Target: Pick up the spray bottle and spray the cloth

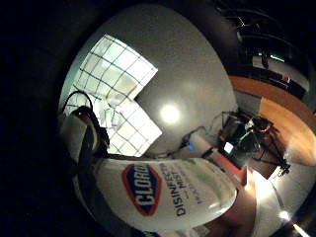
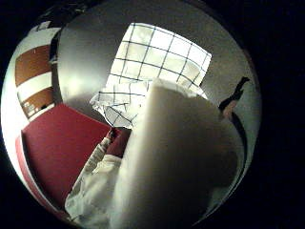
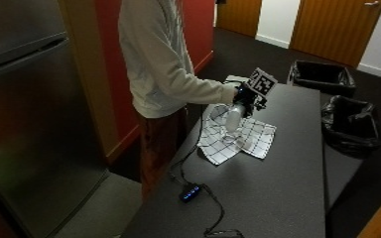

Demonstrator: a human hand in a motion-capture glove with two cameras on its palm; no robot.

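Note:
My gloved right hand (image 3: 246, 99) grips a white spray bottle (image 3: 232, 119) and holds it upright just above the cloth. The bottle's label reads Clorox disinfecting mist (image 1: 163, 190) and it fills much of both palm views, its white body (image 2: 176, 162) close to the palm. The white cloth with a dark grid (image 3: 235, 137) lies partly crumpled on the grey table (image 3: 276, 183), right under the bottle; it also shows in the palm views as the checked cloth (image 1: 116, 74) (image 2: 157, 57).
A black cable with a small blue-lit box (image 3: 190, 192) lies on the table's near part. Two black-lined bins (image 3: 349, 124) stand beyond the table's far side. A steel fridge (image 3: 25, 109) and a red wall (image 3: 111, 59) are beside the person.

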